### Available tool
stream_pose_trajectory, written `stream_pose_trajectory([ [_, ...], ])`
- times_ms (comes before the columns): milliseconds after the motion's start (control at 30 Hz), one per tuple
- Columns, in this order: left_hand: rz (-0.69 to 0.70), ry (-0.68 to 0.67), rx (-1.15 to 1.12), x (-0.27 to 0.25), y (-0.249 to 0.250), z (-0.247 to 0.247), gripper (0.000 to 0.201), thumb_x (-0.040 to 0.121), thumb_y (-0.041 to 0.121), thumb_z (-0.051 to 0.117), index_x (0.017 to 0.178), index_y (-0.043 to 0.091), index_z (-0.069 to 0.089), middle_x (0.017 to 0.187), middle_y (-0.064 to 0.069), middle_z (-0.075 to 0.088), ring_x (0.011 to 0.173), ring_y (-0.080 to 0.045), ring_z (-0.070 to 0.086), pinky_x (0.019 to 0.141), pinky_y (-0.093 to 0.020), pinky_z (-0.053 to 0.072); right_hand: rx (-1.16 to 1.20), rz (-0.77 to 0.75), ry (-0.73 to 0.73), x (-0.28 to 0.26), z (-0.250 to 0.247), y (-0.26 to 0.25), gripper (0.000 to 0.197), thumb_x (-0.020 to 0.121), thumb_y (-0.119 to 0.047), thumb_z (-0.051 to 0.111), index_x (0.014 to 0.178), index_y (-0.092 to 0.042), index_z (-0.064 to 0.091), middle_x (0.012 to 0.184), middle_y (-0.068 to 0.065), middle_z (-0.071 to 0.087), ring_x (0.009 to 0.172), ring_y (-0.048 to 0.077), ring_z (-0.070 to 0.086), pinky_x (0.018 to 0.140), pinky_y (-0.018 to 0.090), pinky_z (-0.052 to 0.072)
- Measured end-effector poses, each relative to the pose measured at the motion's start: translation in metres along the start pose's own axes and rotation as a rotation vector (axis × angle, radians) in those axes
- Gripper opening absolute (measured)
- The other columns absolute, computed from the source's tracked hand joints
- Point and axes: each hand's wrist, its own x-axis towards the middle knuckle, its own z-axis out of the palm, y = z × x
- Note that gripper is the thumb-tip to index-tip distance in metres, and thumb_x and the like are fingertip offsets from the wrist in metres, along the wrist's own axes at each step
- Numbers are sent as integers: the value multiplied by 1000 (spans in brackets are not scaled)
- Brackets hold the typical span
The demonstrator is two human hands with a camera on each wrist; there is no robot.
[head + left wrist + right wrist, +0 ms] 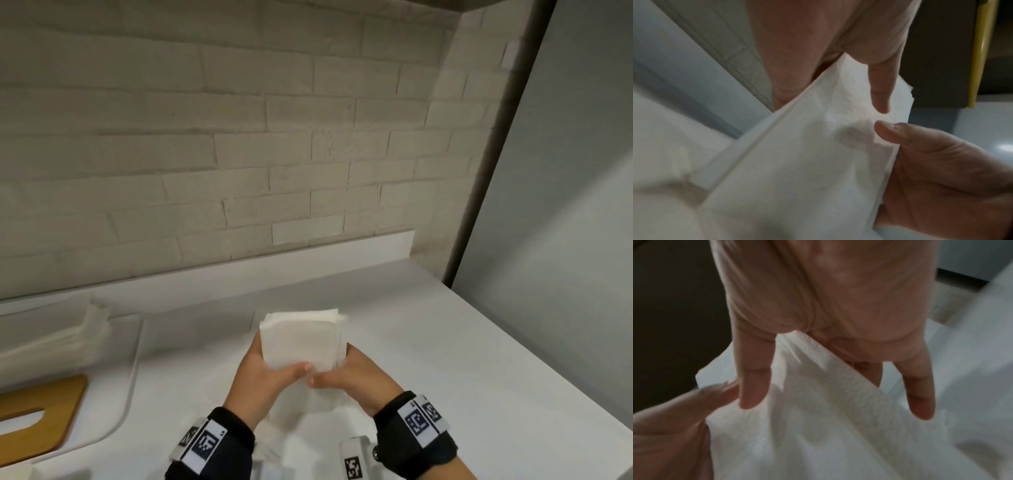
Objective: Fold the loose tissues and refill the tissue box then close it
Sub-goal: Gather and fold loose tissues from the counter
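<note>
Head view: both hands, left hand and right hand, pinch the folded tissue stack above the bench. Wooden lid lies far left. Risk: layers look uneven, could fan or slip if the pinch loosens.

In the head view the wooden lid ran off the left edge, and the pile of tissues behind it was smeared by blur, its layers uncountable. The folded tissues hid the fingers of the left hand and right hand behind them. The white gear between the wrists was cut by the bottom edge. Both wrist views were soft, their backgrounds unreadable.
</note>
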Motion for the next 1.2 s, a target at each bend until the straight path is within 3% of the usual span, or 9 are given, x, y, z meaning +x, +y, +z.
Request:
stream_pose_trajectory([
  [100,10,-40,48,-1,-1,4,61,55,24,82,112,32,60,104,3,72,96,-7,68,79,-26,56,-37,-7,10,4,-3,-4,58,65,-16,82,121,-16,65,115,7,71,110,23,66,100,49,50],
  [267,69,-55,-69,-5,15,5,57,59,25,81,112,11,67,103,-8,75,97,-21,71,84,-37,58,171,-126,-13,0,-2,-16,49,72,-8,79,119,-8,66,117,15,70,113,30,65,100,47,49],
  [467,-1,-111,-29,-10,2,4,62,57,17,84,116,16,64,106,-1,74,100,-18,70,76,-27,57,-203,42,-38,9,4,-5,50,58,-20,80,107,-20,72,104,2,74,103,19,68,97,44,53],
  [633,47,-83,-89,-8,15,3,46,66,9,76,111,11,67,103,-8,75,96,-18,71,79,-28,58,-4,-117,-81,6,-4,-15,46,75,-6,76,120,-13,66,115,10,70,113,27,64,100,42,51],
  [767,-74,-54,-31,-2,-1,5,49,60,9,69,109,10,66,101,-7,75,101,-26,69,80,-29,56,-170,67,-96,14,-3,1,54,63,-9,74,116,-9,66,115,11,71,109,26,66,99,44,50],
  [900,-125,99,-133,-11,14,-3,37,68,11,63,105,9,66,98,-11,74,98,-34,67,81,-41,54,-289,74,-147,15,-2,3,34,66,-6,72,100,-8,67,106,10,73,99,26,69,96,47,51],
  [1000,-83,265,-273,-28,44,-38,24,80,4,64,102,12,65,99,-10,72,101,-33,65,87,-43,50,-218,-32,-121,7,13,-22,23,65,-10,72,85,-13,61,87,6,70,80,23,67,79,44,53],
  [1133,191,446,-61,-72,89,-117,47,84,8,67,126,20,51,108,-1,70,105,-24,66,84,-38,55,-63,-174,-155,-5,65,-75,36,69,-4,67,101,-18,56,85,4,66,74,21,66,61,35,55],
  [1200,316,561,97,-100,105,-166,67,86,0,65,134,37,36,99,2,72,91,-14,70,73,-27,59,9,-252,-174,-8,102,-95,45,72,-2,65,108,-23,49,82,7,63,70,23,62,57,31,51],
])
